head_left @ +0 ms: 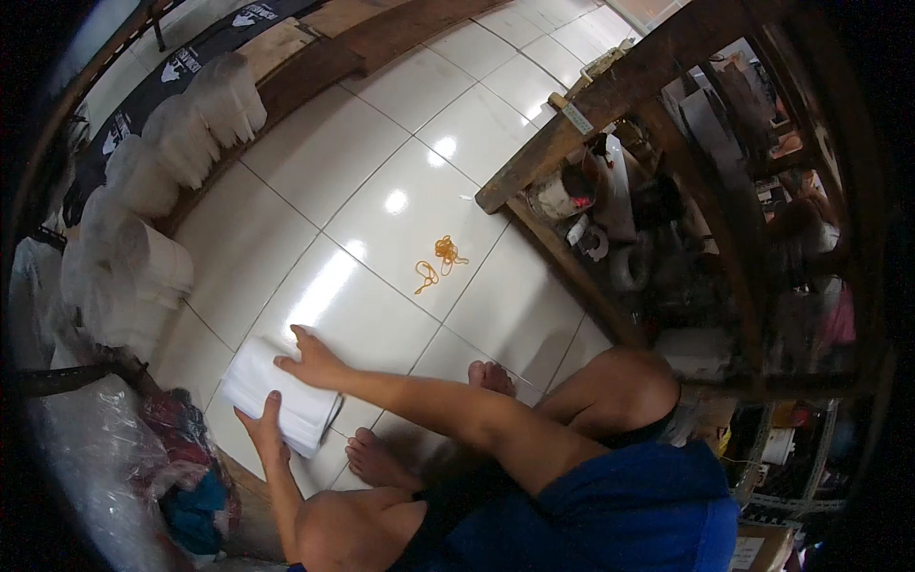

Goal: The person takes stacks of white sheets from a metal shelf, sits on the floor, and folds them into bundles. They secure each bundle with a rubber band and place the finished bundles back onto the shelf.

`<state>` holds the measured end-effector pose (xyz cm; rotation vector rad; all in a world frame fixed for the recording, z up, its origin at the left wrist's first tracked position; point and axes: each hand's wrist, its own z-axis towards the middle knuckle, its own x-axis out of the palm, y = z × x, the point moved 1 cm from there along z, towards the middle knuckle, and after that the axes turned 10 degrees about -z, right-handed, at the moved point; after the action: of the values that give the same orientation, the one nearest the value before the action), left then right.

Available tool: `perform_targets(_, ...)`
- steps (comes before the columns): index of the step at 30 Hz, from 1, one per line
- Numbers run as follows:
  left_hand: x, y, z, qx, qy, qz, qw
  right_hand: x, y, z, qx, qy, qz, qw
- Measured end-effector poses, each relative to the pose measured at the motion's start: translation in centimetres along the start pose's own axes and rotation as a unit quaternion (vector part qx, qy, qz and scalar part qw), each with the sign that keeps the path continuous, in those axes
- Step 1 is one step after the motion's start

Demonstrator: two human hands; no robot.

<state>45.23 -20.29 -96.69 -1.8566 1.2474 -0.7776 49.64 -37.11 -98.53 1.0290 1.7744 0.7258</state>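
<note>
Head view: my left hand is flat on the near end of a stack of white folded sheets, fingers together and pointing away from me, resting on it without a curled grip. My right hand comes across from the right and lies on the stack's far edge, fingers spread and pressing down. The stack sits on the white tiled floor, held between both hands, just left of my bare feet.

Left of the hands: a clear plastic bag with a heap of red and blue cloth against it. Beyond the hands, well apart, a few orange rubber bands lie loose on the tiles. Further left and beyond, a row of white stacked bundles runs along a wooden ledge. Off to the right, a wooden table frame with cluttered cans and tape rolls under it.
</note>
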Motion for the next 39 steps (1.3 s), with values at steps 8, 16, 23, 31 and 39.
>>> perform_targets(8, 2.6, -2.4, 1.5, 0.239, 0.06, 0.052, 0.968, -0.9, 1.8, 4.2, -0.159, 0.034, 0.082, 0.983)
perform_targets(16, 3.9, 2.9, 5.7, 0.217, 0.181, -0.232, 0.931, -8.6, 6.0, 1.5, -0.262, 0.068, 0.071, 0.96)
perform_targets(23, 6.3, -0.9, 4.7, -0.032, 0.225, -0.392, 0.891, -10.9, 8.1, 1.7, -0.289, 0.059, -0.149, 0.944)
perform_targets(31, 5.5, 3.6, 7.1, 0.143, 0.2, -0.266, 0.932, -6.2, 13.5, 2.3, -0.456, 0.0, -0.399, 0.795)
perform_targets(39, 4.9, 5.3, 8.9, 0.148, 0.179, -0.202, 0.951, -5.2, 12.8, 3.0, -0.458, 0.021, -0.413, 0.787)
